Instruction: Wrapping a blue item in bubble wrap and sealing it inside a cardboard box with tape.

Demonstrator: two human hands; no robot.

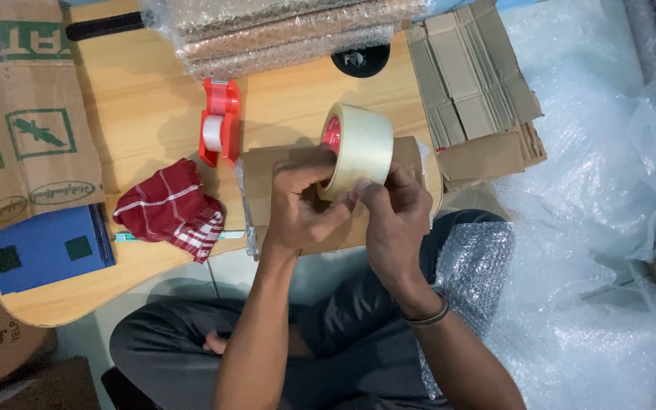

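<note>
At the far left, a large printed cardboard box (17, 114) lies flat over the end of the low wooden table (153, 114), with a blue folder (47, 247) just below it. Next comes a red-and-white checked cloth (170, 209), bunched on the table edge, and behind it a red tape dispenser (219, 121) standing upright. At the centre, you sit cross-legged on the floor with both hands raised over a brown cardboard parcel (267, 171) that rests on the table in front of you. Your left hand (298, 209) grips the near rim of a roll of clear packing tape (357, 148), fingers curled tight around it, thumb on top. Your right hand (396, 220) meets it from the other side, fingertips pinched narrow against the roll's outer face; whether they have hold of the tape's loose end, you cannot tell from here. The roll stands on edge, tilted, just above the parcel. Behind it lies a stack of bubble-wrapped panels (290, 30). Farther right, flattened cardboard boxes (472, 83) overlap the table's corner, and loose bubble wrap (586, 228) covers the floor at your right.
</note>
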